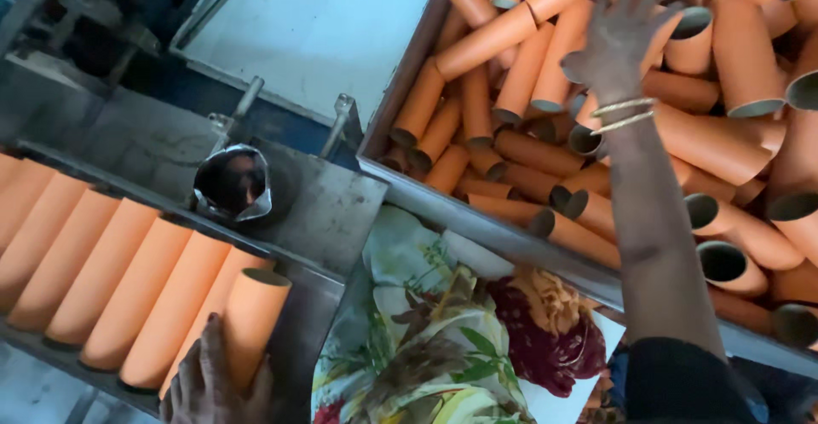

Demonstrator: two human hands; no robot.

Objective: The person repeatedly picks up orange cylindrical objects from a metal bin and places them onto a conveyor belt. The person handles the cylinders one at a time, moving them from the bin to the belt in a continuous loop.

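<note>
my left hand (209,381) — clamped on the end orange tube (251,322) in the tray row | my right hand (618,40) — fingers apart over the bin's loose tubes (511,74)

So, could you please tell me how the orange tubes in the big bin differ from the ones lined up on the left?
The tubes in the bin lie jumbled, pointing every way; the tubes in the row lie parallel, side by side. The right hand reaches into the bin pile; the left hand rests on the row's end tube. Both sets are orange, hollow and open-ended.
</note>
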